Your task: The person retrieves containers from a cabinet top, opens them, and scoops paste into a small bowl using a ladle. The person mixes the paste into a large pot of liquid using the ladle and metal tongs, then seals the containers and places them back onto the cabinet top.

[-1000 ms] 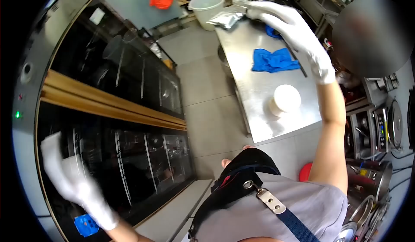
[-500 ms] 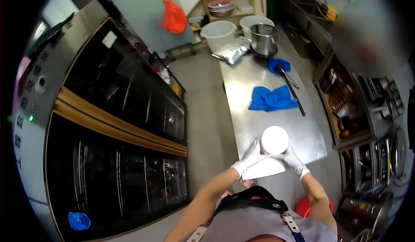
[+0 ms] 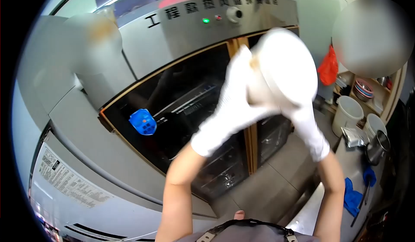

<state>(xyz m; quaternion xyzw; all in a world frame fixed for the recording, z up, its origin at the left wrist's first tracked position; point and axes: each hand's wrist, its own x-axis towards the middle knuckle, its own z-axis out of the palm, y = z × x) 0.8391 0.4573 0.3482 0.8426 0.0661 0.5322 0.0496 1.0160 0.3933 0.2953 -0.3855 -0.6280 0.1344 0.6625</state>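
A white round tub (image 3: 287,65) with a white lid is raised in front of me, tilted and slightly blurred. My left hand (image 3: 235,99), in a white glove, is wrapped around its left side and underside. Gripping the lower right side is my right hand (image 3: 306,121), gloved as well; the tub hides part of its fingers. Behind them stands a steel cabinet with dark glass doors (image 3: 190,95). Its control panel (image 3: 181,19) carries a lit green light and a knob (image 3: 234,14).
A steel table (image 3: 309,211) runs along the right, bearing a blue cloth (image 3: 352,196), a silver bag (image 3: 354,137) and a metal pot (image 3: 378,148). White buckets (image 3: 347,114) stand beyond it. To the left is a grey-white appliance (image 3: 99,155) with a label.
The view has swung left from the table to the cabinet. Both hands have lifted the white tub off the table area and brought it higher, still held between them.
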